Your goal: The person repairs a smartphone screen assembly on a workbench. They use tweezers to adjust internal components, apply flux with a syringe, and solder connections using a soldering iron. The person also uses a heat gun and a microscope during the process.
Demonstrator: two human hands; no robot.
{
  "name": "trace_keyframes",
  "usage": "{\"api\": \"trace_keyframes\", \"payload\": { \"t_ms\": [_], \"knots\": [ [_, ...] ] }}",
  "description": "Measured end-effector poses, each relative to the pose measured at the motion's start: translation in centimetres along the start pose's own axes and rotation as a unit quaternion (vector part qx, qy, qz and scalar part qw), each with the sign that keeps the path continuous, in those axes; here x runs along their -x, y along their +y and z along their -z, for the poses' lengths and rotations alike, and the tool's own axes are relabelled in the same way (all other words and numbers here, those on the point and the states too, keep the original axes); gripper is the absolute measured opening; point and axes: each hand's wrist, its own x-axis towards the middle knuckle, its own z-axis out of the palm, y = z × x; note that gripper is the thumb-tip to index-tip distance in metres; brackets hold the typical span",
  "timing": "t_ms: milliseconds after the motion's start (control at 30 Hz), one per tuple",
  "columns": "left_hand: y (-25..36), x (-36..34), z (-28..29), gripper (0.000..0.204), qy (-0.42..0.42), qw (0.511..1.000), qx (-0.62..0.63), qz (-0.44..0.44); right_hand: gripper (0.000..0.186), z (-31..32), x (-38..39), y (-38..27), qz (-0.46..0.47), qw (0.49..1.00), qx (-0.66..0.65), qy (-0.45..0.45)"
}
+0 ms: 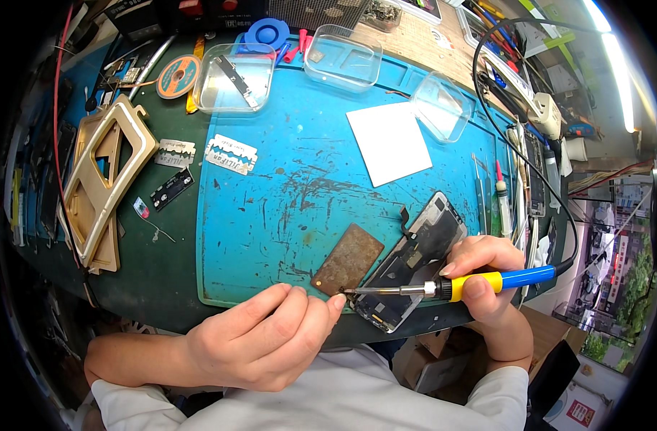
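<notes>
Item: soldering iron (479,284), yellow-and-blue handle, black cord running off toward 1 o'clock. Location: low on the blue mat (300,187), tip lying level and pointing to 9 o'clock, meeting the lower corner of the opened phone (415,262).

Our right hand (486,276) is wrapped around the handle, thumb on top, grasping it like a pen. Our left hand (260,341) is curled, thumb and forefinger pinched together right at the tip; whatever they pinch is too small for us to tell.

Touching the phone at its 9 o'clock side: a rusty brown metal plate (348,260). At 12 o'clock from the phone: a white square sheet (389,142). Beyond it, three clear plastic trays (341,56) along the mat's far edge. At 10 o'clock: two razor blades (231,154), then a gold-coloured frame (102,179) well to 9 o'clock on the dark green surface. At 3 o'clock of the mat: tweezers (481,190) and other slim tools in a row.

Handling note, as we judge it: the fingertips sit very near the hot tip, so we would keep the right wrist braced on the mat's edge, the tip steady on the joint, and the touch brief.
</notes>
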Motion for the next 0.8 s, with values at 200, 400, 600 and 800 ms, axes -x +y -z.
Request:
{"api": "trace_keyframes", "payload": {
  "t_ms": [200,400,600,800],
  "knots": [
    [0.03,-0.08,-0.03,0.007,0.0,1.0,-0.002,0.0,0.024,-0.17,-0.13,-0.19,-0.004,1.0,0.001,0.007],
    [-0.01,-0.06,-0.06,0.008,0.003,1.0,-0.001,-0.001,0.024,-0.07,-0.05,0.03,0.009,1.0,0.003,0.006],
    [-0.02,0.04,-0.03,0.013,0.0,1.0,0.001,-0.006,0.023,0.09,0.08,0.06,0.003,1.0,-0.006,0.001],
    [-0.06,-0.05,0.06,0.017,-0.001,1.0,0.006,-0.01,0.023,-0.09,0.03,-0.29,-0.017,1.0,-0.013,0.012]
  ]
}}
